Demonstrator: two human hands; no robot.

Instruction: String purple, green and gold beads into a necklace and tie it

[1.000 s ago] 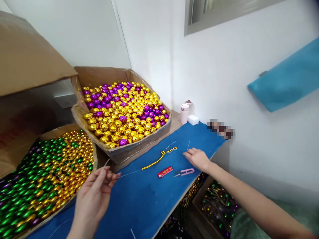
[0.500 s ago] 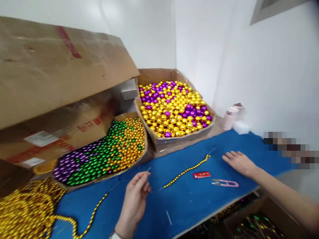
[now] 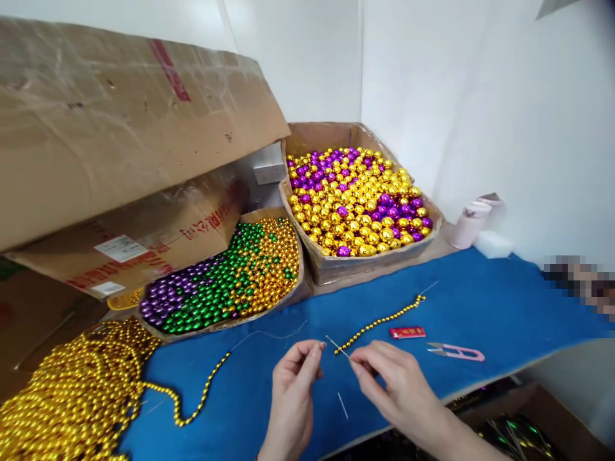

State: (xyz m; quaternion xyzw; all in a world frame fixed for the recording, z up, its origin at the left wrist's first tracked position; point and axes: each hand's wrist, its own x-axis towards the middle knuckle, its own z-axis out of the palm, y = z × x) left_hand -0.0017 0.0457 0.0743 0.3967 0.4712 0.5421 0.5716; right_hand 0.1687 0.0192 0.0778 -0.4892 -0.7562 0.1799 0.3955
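My left hand (image 3: 294, 390) and my right hand (image 3: 393, 383) are close together over the blue table cover (image 3: 504, 307), near its front edge. The left fingers pinch a thin thread (image 3: 269, 334) that runs left toward a string of gold beads (image 3: 202, 397). The right fingers pinch a thin needle (image 3: 336, 346) pointing toward the left hand. Just behind the hands lies a short gold bead strand (image 3: 382, 320).
A red packet (image 3: 407, 332) and pink thread snips (image 3: 456, 351) lie right of the strand. A pile of gold bead strings (image 3: 67, 397) sits at the left. Two cardboard boxes hold green, purple and gold beads (image 3: 225, 275) and larger gold and purple balls (image 3: 355, 198). A pink cup (image 3: 468, 224) stands by the wall.
My right hand came back from the far right of the cover to meet the left hand and now pinches the needle. The view swung left and down.
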